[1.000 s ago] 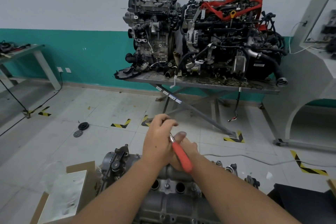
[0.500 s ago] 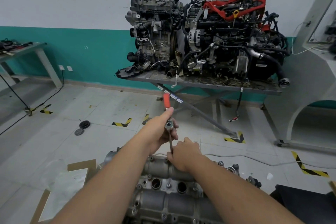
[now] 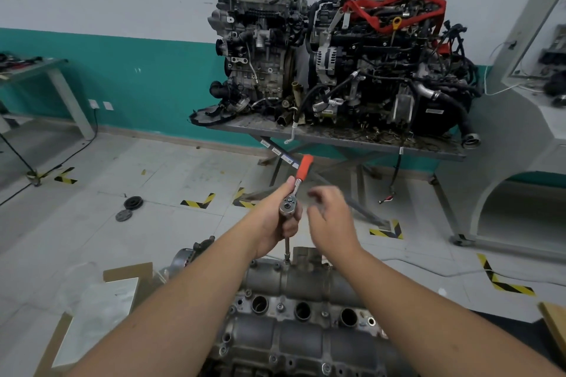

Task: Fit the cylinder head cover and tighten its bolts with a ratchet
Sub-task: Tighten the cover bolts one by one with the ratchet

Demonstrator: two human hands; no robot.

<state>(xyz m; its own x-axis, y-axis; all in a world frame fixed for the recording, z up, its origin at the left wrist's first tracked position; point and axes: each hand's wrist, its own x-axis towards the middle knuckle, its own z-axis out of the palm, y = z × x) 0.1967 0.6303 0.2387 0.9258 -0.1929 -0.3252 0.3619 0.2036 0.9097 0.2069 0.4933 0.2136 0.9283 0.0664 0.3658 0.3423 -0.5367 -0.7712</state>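
Note:
The grey metal cylinder head cover (image 3: pixel 294 288) lies on the engine at the bottom centre, with three round plug holes facing up. My left hand (image 3: pixel 275 220) grips the ratchet (image 3: pixel 291 203) just below its chrome head. Its red handle (image 3: pixel 304 166) points up and away from me. A thin extension (image 3: pixel 287 249) runs down from the ratchet to a bolt at the cover's far edge. My right hand (image 3: pixel 329 217) hovers just right of the ratchet, fingers loosely spread and blurred, holding nothing.
A steel table (image 3: pixel 337 139) against the teal wall carries two complete engines (image 3: pixel 337 55). Flattened cardboard (image 3: pixel 101 309) lies left of the engine. Two black pulleys (image 3: pixel 130 208) sit on the tiled floor. A grey cabinet (image 3: pixel 520 131) stands at the right.
My right hand has lifted off the extension near the cover and moved up beside the ratchet. The ratchet handle has swung from pointing toward me to pointing away and up.

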